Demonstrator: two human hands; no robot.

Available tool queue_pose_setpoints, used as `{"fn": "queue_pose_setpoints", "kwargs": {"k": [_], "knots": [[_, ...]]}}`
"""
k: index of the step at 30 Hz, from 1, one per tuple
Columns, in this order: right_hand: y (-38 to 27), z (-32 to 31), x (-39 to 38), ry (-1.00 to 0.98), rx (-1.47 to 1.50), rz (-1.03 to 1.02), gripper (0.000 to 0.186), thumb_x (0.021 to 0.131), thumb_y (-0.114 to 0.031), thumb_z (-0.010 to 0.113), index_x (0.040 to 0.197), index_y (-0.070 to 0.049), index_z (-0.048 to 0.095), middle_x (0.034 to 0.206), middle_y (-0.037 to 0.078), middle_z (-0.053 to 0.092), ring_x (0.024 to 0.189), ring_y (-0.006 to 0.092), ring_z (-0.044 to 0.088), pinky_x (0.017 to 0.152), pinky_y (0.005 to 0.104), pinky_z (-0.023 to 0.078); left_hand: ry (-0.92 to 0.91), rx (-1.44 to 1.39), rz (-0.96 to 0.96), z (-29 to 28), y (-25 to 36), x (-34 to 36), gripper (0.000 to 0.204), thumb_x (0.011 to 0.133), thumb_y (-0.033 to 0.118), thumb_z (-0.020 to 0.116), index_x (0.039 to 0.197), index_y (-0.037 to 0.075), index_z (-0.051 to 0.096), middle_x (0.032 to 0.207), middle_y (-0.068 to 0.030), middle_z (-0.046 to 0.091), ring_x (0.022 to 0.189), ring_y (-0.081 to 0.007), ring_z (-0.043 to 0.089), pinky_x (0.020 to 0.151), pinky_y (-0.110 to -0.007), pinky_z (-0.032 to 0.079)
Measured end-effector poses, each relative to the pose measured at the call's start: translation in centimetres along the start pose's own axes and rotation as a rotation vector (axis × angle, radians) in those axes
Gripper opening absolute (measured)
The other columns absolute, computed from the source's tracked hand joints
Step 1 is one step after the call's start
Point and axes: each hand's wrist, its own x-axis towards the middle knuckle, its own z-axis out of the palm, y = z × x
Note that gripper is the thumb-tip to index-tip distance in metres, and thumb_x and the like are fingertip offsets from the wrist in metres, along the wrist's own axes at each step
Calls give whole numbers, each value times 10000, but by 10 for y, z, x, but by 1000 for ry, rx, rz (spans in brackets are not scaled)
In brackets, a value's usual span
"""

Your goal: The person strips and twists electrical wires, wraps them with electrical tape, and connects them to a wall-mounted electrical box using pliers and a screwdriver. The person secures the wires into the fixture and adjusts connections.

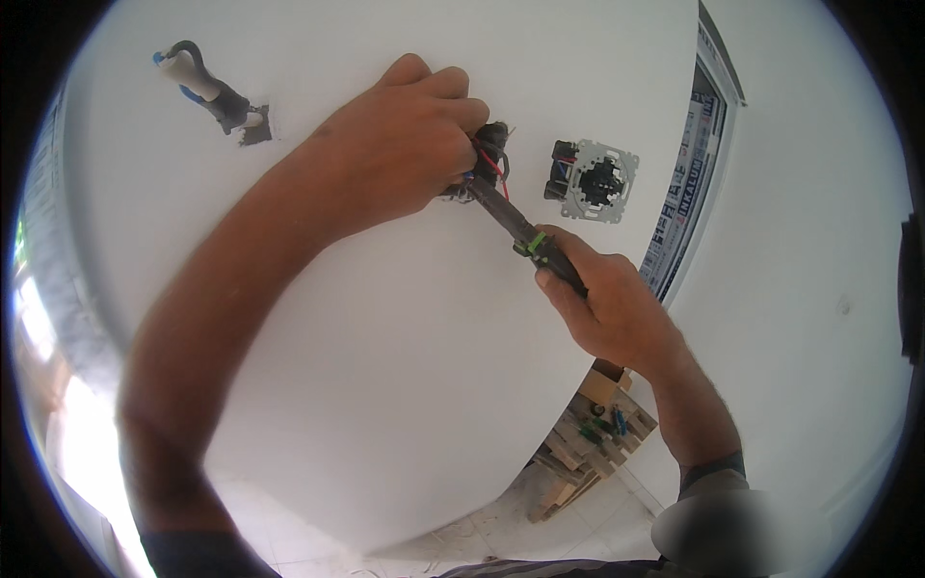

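Note:
My left hand (405, 144), fingers curled, is at a wall opening (493, 140) with red, blue and dark wires; what its fingertips hold is hidden. My right hand (602, 303) grips a long dark tool (506, 212) with a green band, whose far end reaches the wires beside my left fingers. To the right, a grey-framed electrical fitting (602, 178) with black terminals sits on the white wall (405, 337).
A bundled cable (207, 87) hangs from another opening at upper left. A recessed strip with printed film (679, 193) runs along the wall's right edge. A cardboard box (602, 380) and wooden pallet (564, 472) lie on the tiled floor (617, 511) below. Bright light enters at left.

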Motion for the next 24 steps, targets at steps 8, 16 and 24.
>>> {"fn": "queue_pose_setpoints", "kwargs": {"k": [8,16,24], "knots": [[3,5,4,-49,85,50,340,1063,-252,571,1268,19,559,711,134,660,626,288,686,621,436,534,-18,4,-20,-2,1,1,102,764,168,849,846,115,820,910,24,668,1013,-160,579,958,-343,438],[27,37,12,-271,894,132,317,1096,-323,539,1151,-11,556,800,111,657,592,201,660,486,340,539,-26,12,28,-3,-1,0,142,777,132,829,916,102,827,937,19,675,1026,-168,579,994,-353,423],[38,150,18,-1016,2582,-398,452,1135,-377,344,1286,32,461,865,197,637,601,292,696,467,421,605,-51,-94,46,-10,-1,3,150,784,67,795,932,79,817,960,13,667,1063,-185,581,986,-369,414]]}}
